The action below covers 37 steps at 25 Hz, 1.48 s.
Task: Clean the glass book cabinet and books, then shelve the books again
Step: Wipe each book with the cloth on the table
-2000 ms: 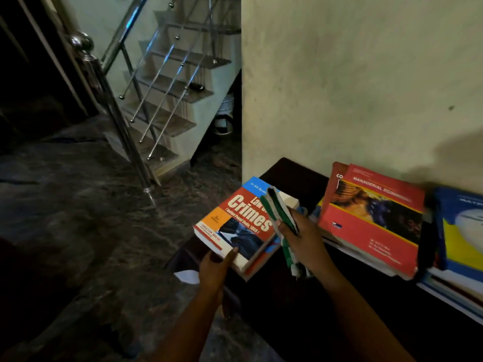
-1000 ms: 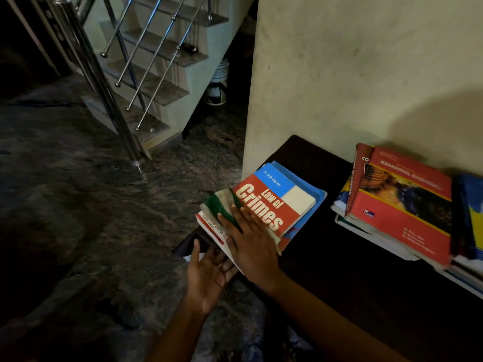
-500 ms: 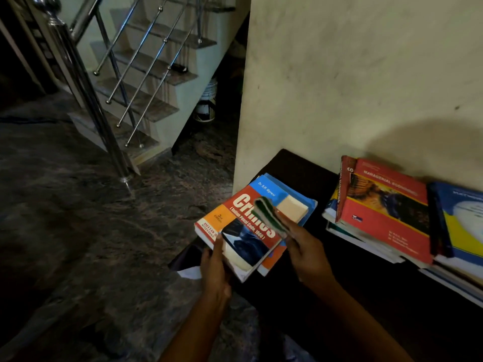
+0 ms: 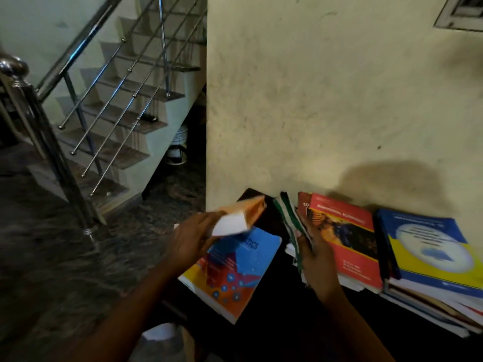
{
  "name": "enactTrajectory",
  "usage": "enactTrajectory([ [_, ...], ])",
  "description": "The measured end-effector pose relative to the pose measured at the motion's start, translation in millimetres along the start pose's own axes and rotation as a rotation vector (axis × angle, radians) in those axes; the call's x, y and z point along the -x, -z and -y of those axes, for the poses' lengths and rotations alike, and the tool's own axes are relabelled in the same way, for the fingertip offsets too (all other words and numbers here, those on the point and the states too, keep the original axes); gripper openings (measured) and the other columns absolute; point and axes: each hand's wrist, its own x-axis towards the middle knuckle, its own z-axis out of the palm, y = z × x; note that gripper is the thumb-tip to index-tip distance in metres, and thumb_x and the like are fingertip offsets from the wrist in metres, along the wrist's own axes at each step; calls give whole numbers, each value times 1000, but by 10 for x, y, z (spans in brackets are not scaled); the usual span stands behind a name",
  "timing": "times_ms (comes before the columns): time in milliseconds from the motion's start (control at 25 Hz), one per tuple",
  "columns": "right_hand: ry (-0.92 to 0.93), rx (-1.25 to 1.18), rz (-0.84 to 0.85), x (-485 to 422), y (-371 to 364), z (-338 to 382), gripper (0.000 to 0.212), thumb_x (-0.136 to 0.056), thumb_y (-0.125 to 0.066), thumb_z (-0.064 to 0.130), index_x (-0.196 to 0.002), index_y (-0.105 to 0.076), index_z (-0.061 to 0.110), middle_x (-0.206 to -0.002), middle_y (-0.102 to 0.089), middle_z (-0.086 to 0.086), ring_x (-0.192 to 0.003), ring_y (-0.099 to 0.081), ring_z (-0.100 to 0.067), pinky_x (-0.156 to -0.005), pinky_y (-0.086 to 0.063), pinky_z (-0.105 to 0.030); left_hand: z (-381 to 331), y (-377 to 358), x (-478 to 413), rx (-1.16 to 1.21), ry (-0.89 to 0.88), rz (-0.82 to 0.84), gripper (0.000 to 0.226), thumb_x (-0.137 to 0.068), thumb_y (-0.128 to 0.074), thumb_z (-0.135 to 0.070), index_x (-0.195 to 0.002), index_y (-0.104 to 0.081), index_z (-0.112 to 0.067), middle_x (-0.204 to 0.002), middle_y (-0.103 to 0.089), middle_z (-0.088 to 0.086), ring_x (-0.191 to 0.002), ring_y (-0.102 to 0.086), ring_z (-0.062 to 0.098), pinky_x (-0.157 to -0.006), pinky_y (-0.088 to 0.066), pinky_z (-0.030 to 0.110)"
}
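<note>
My left hand (image 4: 192, 237) grips a thick book (image 4: 239, 218) lifted off the table and tilted, its white page edge facing me and its orange back upward. Under it a blue and orange book (image 4: 235, 270) lies flat on the dark table (image 4: 274, 325). My right hand (image 4: 317, 259) holds a folded green and white cloth (image 4: 290, 220) upright, just right of the lifted book. To the right sits a pile topped by a red book (image 4: 350, 239), and beside that a pile topped by a blue and yellow book (image 4: 428, 252).
The table stands against a cream wall (image 4: 326, 100). At the left a staircase (image 4: 117, 121) with a steel railing (image 4: 39, 118) rises over a dark stone floor. A white bucket (image 4: 179, 145) sits under the stairs. A white scrap (image 4: 159, 331) lies on the floor below my left arm.
My left hand has lifted the red "Law of Crimes" book off the blue and orange book and tipped it up. My right hand has raised the cloth and moved right, off the cover.
</note>
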Motion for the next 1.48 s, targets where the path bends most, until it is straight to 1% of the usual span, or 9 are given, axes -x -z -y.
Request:
enactTrajectory([
  [120,58,21,70,75,-79,-130,44,-94,-43,-2,-123,-45,32,-125,-45,27,-117,-42,16,-94,-30,0,173,-255,520,-141,-240,242,43,-87,-43,-38,-128,-46,-27,-121,-63,3,-115,-45,16,-109,-20,30],
  [280,10,103,220,29,-369,-427,43,-95,-44,4,-134,-47,22,-136,-49,10,-125,-45,-1,-107,-36,-26,287,-361,1180,-169,-150,326,41,-99,-26,-38,-138,-38,-29,-135,-53,0,-130,-36,16,-116,-5,34],
  [440,80,262,370,-386,-741,-514,47,-90,-44,-7,-134,-46,8,-135,-51,-10,-124,-45,-16,-101,-29,-10,334,-346,1461,-127,-3,250,52,-91,-41,-36,-142,-32,-31,-147,-37,4,-144,-15,17,-114,-14,45],
  [520,87,373,426,-704,-937,-580,50,-90,-43,-7,-137,-43,9,-138,-47,-15,-125,-47,-27,-100,-33,-20,239,-301,1481,89,301,132,64,-77,-55,-34,-139,-37,-28,-149,-31,9,-142,-20,18,-113,-23,43],
  [640,60,497,578,-1048,-1267,-776,51,-93,-43,0,-142,-35,13,-145,-39,-15,-129,-42,-32,-103,-33,-32,-90,-202,1271,750,1108,-198,35,-85,-63,-28,-118,-51,-36,-130,-54,6,-113,-55,7,-99,-43,39],
  [720,48,668,619,-1071,-1475,-931,50,-96,-42,24,-144,-31,21,-151,-28,-12,-137,-29,-33,-110,-23,-40,-155,-272,1111,1007,1560,-289,19,-94,-54,-31,-111,-59,-23,-111,-64,11,-91,-63,16,-80,-52,39],
  [800,78,795,523,-960,-1599,-1017,58,-90,-29,50,-141,-38,25,-149,-32,-14,-136,-31,-35,-109,-25,-46,-102,-343,1025,1165,1755,-327,32,-95,-51,-34,-111,-61,-8,-102,-66,15,-86,-63,23,-71,-52,35],
  [1120,285,732,625,-184,-1869,-510,52,-86,-30,40,-132,-50,28,-141,-47,-5,-127,-46,-30,-99,-40,-43,-22,-282,1051,1319,1753,-340,30,-97,-45,-28,-87,-61,-5,-65,-71,7,-63,-67,17,-55,-57,30],
  [1480,397,490,613,445,-1478,-277,46,-86,-41,19,-128,-52,35,-126,-59,4,-107,-59,-18,-85,-45,-26,17,-228,1132,1479,1714,-353,29,-99,-36,-21,-94,-61,-7,-78,-71,13,-63,-70,20,-54,-58,32],
])
